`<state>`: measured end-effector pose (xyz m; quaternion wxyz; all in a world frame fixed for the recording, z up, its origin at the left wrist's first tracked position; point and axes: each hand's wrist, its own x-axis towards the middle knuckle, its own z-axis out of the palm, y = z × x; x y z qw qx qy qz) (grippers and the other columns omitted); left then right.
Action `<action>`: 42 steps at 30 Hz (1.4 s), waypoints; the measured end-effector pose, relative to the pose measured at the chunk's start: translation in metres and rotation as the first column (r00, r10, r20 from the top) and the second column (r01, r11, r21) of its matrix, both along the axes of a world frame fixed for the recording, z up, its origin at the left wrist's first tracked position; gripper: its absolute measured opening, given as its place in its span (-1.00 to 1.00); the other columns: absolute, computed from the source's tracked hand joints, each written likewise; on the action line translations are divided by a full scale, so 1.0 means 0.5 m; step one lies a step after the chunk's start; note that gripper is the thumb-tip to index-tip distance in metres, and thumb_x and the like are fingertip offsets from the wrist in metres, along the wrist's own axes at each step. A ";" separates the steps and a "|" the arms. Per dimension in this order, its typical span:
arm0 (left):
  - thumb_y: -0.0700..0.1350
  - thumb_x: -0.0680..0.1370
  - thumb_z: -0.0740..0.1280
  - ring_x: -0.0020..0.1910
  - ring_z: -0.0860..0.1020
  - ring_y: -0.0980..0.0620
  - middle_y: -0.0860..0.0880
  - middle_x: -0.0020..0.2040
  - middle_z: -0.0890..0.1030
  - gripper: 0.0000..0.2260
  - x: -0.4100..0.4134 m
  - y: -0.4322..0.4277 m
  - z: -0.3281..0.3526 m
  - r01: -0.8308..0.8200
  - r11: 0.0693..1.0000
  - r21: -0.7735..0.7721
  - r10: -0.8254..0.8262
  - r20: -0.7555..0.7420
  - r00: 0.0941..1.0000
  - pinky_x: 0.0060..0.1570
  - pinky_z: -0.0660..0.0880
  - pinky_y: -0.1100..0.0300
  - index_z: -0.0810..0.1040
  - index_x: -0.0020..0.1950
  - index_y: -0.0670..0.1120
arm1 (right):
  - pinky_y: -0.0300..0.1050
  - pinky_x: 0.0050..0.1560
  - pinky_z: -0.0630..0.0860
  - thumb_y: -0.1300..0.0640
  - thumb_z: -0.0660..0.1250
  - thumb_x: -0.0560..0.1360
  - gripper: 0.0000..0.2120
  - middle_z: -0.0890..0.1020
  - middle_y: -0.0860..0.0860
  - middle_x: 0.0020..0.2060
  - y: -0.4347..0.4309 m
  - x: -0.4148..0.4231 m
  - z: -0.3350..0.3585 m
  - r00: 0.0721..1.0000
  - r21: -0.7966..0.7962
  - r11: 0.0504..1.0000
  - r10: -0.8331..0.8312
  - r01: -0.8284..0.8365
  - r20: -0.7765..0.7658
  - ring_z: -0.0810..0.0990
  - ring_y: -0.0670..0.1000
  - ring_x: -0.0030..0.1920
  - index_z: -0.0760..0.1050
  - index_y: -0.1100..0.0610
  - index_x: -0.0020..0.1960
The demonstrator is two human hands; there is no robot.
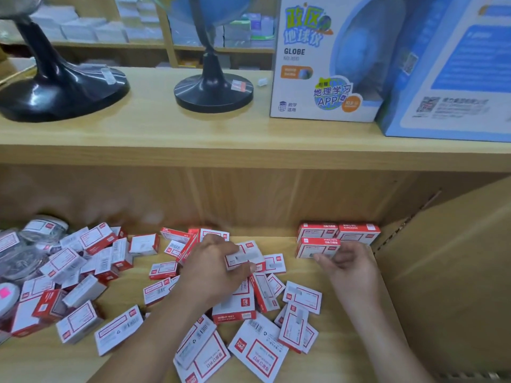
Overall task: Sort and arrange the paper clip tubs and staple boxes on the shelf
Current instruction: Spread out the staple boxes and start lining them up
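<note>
Several red-and-white staple boxes point(302, 296) lie scattered over the lower wooden shelf point(326, 275). Three staple boxes point(336, 236) stand in a neat group at the back right, one in front of the other two. My left hand point(214, 268) grips one staple box point(243, 255) in the middle of the shelf. My right hand point(347, 262) hovers just in front of the neat group, fingers loosely curled, holding nothing. Clear paper clip tubs point(45, 228) with white lids sit at the far left, partly buried under boxes.
A cardboard panel point(448, 272) walls off the shelf's right side. On the shelf above stand two black globe stands point(214, 89) and blue-and-white globe boxes point(329, 59). A white tub with a pink sticker point(7, 295) sits at the left edge.
</note>
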<state>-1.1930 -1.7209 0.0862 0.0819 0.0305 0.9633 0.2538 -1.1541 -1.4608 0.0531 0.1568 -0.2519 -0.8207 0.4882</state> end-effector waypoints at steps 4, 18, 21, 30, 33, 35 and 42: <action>0.17 0.43 0.53 0.29 0.51 0.08 0.14 0.36 0.46 -0.37 -0.004 -0.010 -0.006 0.022 0.990 0.142 -0.033 0.079 0.996 0.20 0.60 0.02 0.44 0.47 0.15 | 0.00 -0.22 0.55 0.02 0.61 0.35 -0.73 0.60 -0.08 -0.35 0.007 -0.014 -0.021 0.999 0.139 0.990 0.007 -0.013 0.041 0.59 -0.04 -0.28 0.51 0.02 -0.24; -0.16 0.49 0.54 0.23 0.50 0.18 0.19 0.26 0.32 -0.64 0.010 0.023 0.009 0.049 0.834 0.549 -0.004 -0.084 0.996 0.05 0.57 0.36 0.59 0.24 0.07 | -0.05 -0.25 0.52 -0.06 0.55 0.41 -0.75 0.58 -0.11 -0.35 0.017 -0.030 -0.052 1.000 0.304 0.953 0.024 -0.018 -0.014 0.55 -0.09 -0.28 0.53 0.01 -0.26; -0.34 0.54 0.42 0.18 0.52 0.22 0.17 0.23 0.39 -0.70 0.012 0.042 0.031 0.014 0.763 0.647 0.067 -0.101 0.993 0.03 0.62 0.21 0.66 0.15 0.02 | -0.16 -0.28 0.46 -0.02 0.56 0.41 -0.77 0.58 -0.10 -0.35 0.013 -0.024 -0.037 1.000 0.276 0.961 0.019 -0.017 -0.004 0.55 -0.11 -0.28 0.54 0.02 -0.24; -0.40 0.52 0.42 0.11 0.58 0.14 0.12 0.27 0.39 -0.45 0.052 0.135 0.048 0.143 0.593 0.792 -0.102 -0.102 0.990 0.02 0.60 0.25 0.52 0.41 0.07 | -0.23 -0.04 0.60 0.12 0.44 0.54 -0.85 0.74 -0.14 -0.03 -0.016 0.056 0.093 0.919 -0.369 0.849 0.392 -0.379 -0.043 0.70 -0.14 0.00 0.65 0.03 0.10; -0.31 0.54 0.44 0.16 0.58 0.20 0.15 0.22 0.51 -0.57 0.051 0.157 0.035 0.136 0.648 0.749 -0.172 -0.030 0.985 0.04 0.60 0.30 0.56 0.33 0.07 | -0.22 -0.06 0.57 0.26 0.45 0.52 -0.83 0.74 -0.06 -0.06 0.010 0.071 0.082 0.948 -0.347 0.884 0.311 -0.313 -0.065 0.71 -0.04 -0.02 0.65 0.06 0.07; -0.20 0.55 0.47 0.11 0.58 0.25 0.17 0.14 0.59 -0.69 0.043 0.162 0.024 0.148 0.732 0.665 -0.191 -0.008 0.981 -0.01 0.60 0.34 0.61 0.24 0.08 | -0.25 -0.05 0.57 0.29 0.46 0.50 -0.81 0.73 -0.08 -0.07 0.029 0.084 0.078 0.951 -0.314 0.898 0.302 -0.309 -0.072 0.69 -0.08 -0.05 0.63 0.06 0.05; -0.17 0.53 0.46 -0.19 0.56 0.14 0.14 -0.04 0.50 -0.78 0.007 0.260 0.002 0.368 0.825 0.430 -0.301 -0.216 0.929 -0.10 0.56 0.15 0.61 0.14 0.04 | -0.26 0.03 0.58 0.24 0.44 0.52 -0.76 0.66 -0.05 0.05 0.061 0.105 0.041 0.981 -0.084 0.996 -0.029 0.012 -0.194 0.68 -0.12 -0.02 0.60 0.06 0.17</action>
